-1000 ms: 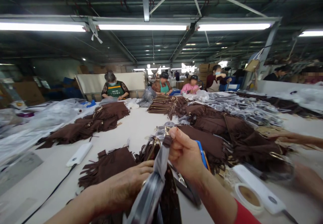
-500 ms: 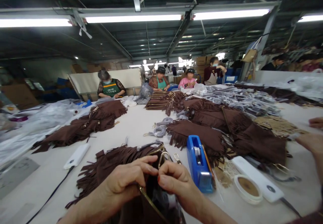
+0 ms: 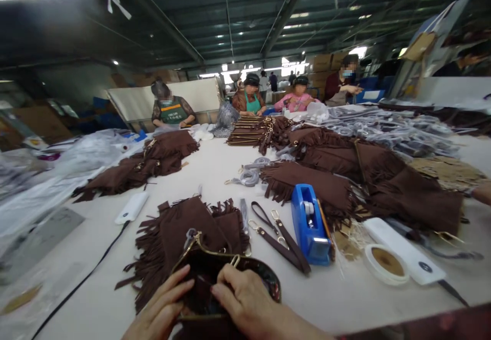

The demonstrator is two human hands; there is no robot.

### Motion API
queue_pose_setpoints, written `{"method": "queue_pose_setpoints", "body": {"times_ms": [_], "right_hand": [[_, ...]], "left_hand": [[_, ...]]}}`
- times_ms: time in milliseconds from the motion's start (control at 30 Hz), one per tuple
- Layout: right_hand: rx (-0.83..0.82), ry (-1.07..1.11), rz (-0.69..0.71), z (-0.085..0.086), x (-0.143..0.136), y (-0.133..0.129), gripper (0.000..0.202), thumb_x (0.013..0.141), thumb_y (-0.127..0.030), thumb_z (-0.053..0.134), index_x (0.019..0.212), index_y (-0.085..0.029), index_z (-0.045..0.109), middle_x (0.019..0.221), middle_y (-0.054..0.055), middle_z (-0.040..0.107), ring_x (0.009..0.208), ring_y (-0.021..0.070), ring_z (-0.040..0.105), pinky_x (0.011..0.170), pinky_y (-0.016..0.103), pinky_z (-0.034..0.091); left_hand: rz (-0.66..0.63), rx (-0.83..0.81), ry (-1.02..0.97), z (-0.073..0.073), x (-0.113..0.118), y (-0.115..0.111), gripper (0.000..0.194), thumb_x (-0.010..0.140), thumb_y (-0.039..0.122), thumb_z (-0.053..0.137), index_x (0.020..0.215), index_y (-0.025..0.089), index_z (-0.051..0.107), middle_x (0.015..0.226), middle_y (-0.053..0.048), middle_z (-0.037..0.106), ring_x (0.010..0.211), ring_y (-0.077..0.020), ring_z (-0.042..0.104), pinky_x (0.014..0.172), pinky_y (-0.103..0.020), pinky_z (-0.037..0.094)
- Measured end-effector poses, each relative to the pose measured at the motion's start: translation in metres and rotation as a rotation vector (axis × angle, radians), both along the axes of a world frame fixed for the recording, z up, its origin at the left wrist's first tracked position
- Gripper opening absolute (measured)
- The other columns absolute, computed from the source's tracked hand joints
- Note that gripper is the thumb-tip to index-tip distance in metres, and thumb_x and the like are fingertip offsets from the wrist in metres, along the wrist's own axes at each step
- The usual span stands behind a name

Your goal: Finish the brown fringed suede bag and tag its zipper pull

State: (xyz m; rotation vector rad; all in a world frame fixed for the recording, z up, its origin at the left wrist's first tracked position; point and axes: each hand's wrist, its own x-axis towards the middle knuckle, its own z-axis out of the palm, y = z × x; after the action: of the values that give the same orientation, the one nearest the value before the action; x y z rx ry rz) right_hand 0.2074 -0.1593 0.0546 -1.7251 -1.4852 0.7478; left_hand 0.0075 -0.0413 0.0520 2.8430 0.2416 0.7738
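Note:
A dark brown bag (image 3: 276,273) with a gold zip stands with its mouth open towards me at the bottom centre. My left hand (image 3: 163,304) lies along the left side of that mouth, fingers stretched out and touching the edge; its thumb is hard to make out. Over the opening, my right hand (image 3: 247,296) is closed on a gold clasp (image 3: 235,262), whose loop sticks up above the fingers. The bag's inside is dark, partly hidden by my hands. Just beyond lies brown fringed material (image 3: 187,222). Brown straps with gold clips (image 3: 286,245) rest to the right.
A blue tape dispenser (image 3: 311,227), a tape roll (image 3: 385,264) and a white corded device (image 3: 402,250) lie right; another white device (image 3: 131,208) lies left. Brown fringed pieces (image 3: 314,186) cover the table's right side. Another person's hand (image 3: 482,193) shows at the right edge. Several people sit or stand beyond.
My hands have moved apart and lower, with the left now along the bag's edge. The view has tilted down, and the brown straps beside the dispenser have come into sight.

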Motion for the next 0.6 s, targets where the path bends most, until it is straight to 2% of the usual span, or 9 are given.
{"method": "queue_pose_setpoints", "body": {"times_ms": [67, 167, 233, 333, 367, 467, 533, 600], "right_hand": [[-0.048, -0.153, 0.024, -0.004, -0.008, 0.008, 0.02, 0.088, -0.034, 0.039, 0.087, -0.022, 0.056, 0.078, 0.002, 0.066, 0.071, 0.0173, 0.059, 0.06, 0.026, 0.031], [-0.131, -0.289, 0.054, -0.013, -0.015, 0.017, 0.02, 0.088, -0.032, 0.041, 0.09, -0.021, 0.057, 0.08, 0.005, 0.068, 0.072, 0.0202, 0.062, 0.058, 0.027, 0.03], [-0.142, -0.326, 0.079, -0.018, -0.016, 0.019, 0.021, 0.088, -0.033, 0.04, 0.09, -0.021, 0.057, 0.081, 0.005, 0.068, 0.073, 0.0207, 0.063, 0.058, 0.027, 0.03], [-0.151, -0.329, 0.104, -0.018, -0.017, 0.02, 0.022, 0.089, -0.034, 0.04, 0.089, -0.021, 0.058, 0.081, 0.006, 0.068, 0.075, 0.0208, 0.063, 0.058, 0.027, 0.031], [-0.157, -0.325, 0.096, -0.017, -0.017, 0.02, 0.022, 0.089, -0.034, 0.04, 0.089, -0.02, 0.058, 0.082, 0.006, 0.068, 0.075, 0.0209, 0.063, 0.058, 0.027, 0.031], [-0.194, -0.287, 0.074, -0.013, -0.019, 0.02, 0.022, 0.088, -0.031, 0.04, 0.089, -0.019, 0.059, 0.083, 0.007, 0.068, 0.076, 0.0208, 0.063, 0.059, 0.027, 0.032], [-0.218, -0.254, 0.098, -0.013, -0.022, 0.019, 0.023, 0.089, -0.03, 0.04, 0.089, -0.019, 0.059, 0.083, 0.008, 0.068, 0.077, 0.0208, 0.063, 0.059, 0.027, 0.032], [-0.235, -0.228, 0.126, -0.012, -0.023, 0.018, 0.024, 0.088, -0.03, 0.04, 0.089, -0.018, 0.06, 0.085, 0.008, 0.067, 0.079, 0.0211, 0.062, 0.06, 0.027, 0.033]], "left_hand": [[0.039, 0.131, 0.064, -0.003, -0.014, 0.004, 0.033, 0.083, 0.013, 0.043, 0.113, 0.019, 0.054, 0.115, -0.009, 0.062, 0.115, -0.0135, 0.049, 0.093, -0.018, 0.042], [0.002, 0.257, 0.039, -0.008, -0.024, -0.006, 0.027, 0.082, 0.009, 0.041, 0.1, 0.017, 0.059, 0.109, -0.006, 0.066, 0.116, -0.0124, 0.049, 0.102, -0.021, 0.034], [0.067, 0.141, 0.011, -0.014, -0.024, -0.02, 0.027, 0.08, 0.008, 0.04, 0.093, 0.018, 0.061, 0.109, -0.005, 0.066, 0.116, -0.0146, 0.049, 0.105, -0.027, 0.031], [0.331, -0.213, -0.033, -0.025, -0.015, -0.045, 0.026, 0.076, 0.011, 0.05, 0.095, 0.022, 0.064, 0.113, -0.008, 0.063, 0.114, -0.0212, 0.05, 0.102, -0.032, 0.036], [0.407, -0.278, -0.089, -0.028, -0.01, -0.053, 0.026, 0.075, 0.013, 0.053, 0.096, 0.022, 0.064, 0.113, -0.009, 0.062, 0.114, -0.0236, 0.05, 0.101, -0.034, 0.036], [0.615, -0.316, -0.231, -0.039, 0.01, -0.073, 0.017, 0.076, 0.019, 0.054, 0.089, 0.023, 0.063, 0.111, -0.01, 0.061, 0.113, -0.0278, 0.047, 0.1, -0.042, 0.032], [0.691, -0.289, -0.246, -0.045, 0.022, -0.084, 0.008, 0.076, 0.021, 0.053, 0.075, 0.022, 0.061, 0.11, -0.011, 0.058, 0.111, -0.0287, 0.045, 0.098, -0.044, 0.031], [0.734, -0.228, -0.246, -0.049, 0.03, -0.094, 0.014, 0.074, 0.021, 0.057, 0.06, 0.021, 0.056, 0.11, -0.012, 0.054, 0.109, -0.0289, 0.045, 0.096, -0.043, 0.031]]}}
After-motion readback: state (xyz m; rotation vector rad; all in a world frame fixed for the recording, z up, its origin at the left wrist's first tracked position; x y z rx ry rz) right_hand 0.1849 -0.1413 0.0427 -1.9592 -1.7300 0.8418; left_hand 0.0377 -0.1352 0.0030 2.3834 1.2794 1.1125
